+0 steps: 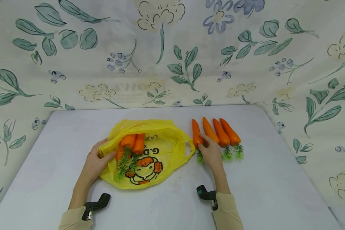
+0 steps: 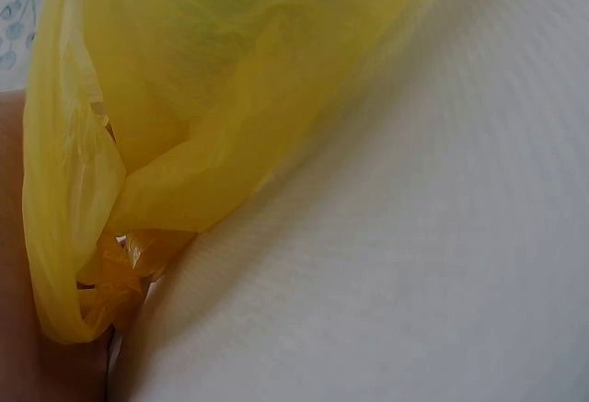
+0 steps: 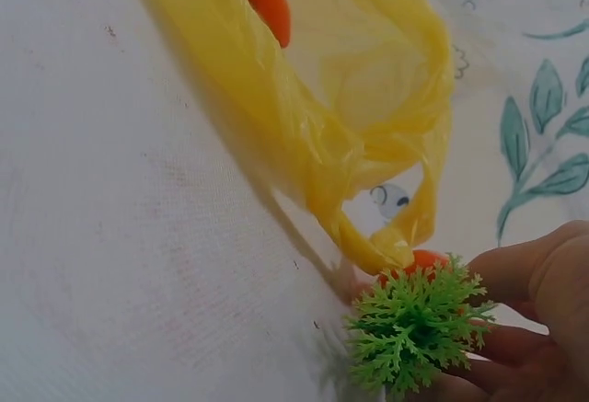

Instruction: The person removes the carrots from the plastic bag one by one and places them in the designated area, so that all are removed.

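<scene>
A yellow plastic bag [image 1: 172, 153] with a printed cartoon face lies with its mouth spread. My left hand [image 1: 95, 161] grips the bag's left rim, the thumb inside; the left wrist view shows bunched yellow film [image 2: 212, 126]. Inside the bag are orange toy carrots [image 1: 139, 144] with green tops [image 1: 123, 164]. To the right of the bag, my right hand [image 1: 212, 155] pinches the leftmost carrot [image 1: 195, 131] of a row near its leafy end. In the right wrist view, that carrot's green top [image 3: 419, 328] is beside the bag's handle loop [image 3: 368, 255].
Three more carrots [image 1: 208, 129] lie side by side just right of the held one, tips pointing away. All stand on a white table [image 1: 166, 210]. A cloth [image 1: 172, 38] printed with leaves and flowers rises behind the table and along both sides.
</scene>
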`<state>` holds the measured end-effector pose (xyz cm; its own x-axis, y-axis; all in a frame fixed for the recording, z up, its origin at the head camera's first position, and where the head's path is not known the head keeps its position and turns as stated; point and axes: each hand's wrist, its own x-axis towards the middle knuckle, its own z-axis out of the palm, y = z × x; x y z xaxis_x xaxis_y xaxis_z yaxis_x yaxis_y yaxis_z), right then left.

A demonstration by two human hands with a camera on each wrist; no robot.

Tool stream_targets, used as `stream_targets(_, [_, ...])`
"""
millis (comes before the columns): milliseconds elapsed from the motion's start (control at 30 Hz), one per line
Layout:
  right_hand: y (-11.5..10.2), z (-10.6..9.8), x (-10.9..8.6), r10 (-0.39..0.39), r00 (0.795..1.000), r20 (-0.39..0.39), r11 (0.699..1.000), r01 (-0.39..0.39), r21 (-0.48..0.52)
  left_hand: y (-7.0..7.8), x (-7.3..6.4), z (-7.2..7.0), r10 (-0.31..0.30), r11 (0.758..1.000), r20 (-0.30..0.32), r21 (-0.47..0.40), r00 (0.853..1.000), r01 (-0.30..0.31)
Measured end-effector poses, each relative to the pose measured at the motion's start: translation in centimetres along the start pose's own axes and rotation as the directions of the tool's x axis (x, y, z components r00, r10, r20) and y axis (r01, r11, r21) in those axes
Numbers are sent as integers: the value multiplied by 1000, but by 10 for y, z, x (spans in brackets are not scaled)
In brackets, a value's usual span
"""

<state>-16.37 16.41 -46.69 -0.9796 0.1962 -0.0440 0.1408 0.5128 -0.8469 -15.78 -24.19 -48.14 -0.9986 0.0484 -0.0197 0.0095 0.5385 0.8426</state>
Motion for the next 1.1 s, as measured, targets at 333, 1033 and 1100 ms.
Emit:
stream_targets(333, [-3,0,-3,-5,1000,-13,1000,5,8,0,-1,0,10,1000,-2,-1,1000,-10])
stream_targets(1033, [-7,-11,-6,-35,999,-10,996,36,84,1,-1,0,13,1000,-5,-27,1000,-14])
stream_targets(1100, [-7,-12,-7,-39,999,-16,996,40,78,1,-1,0,18,999,-7,-34,1000,-18])
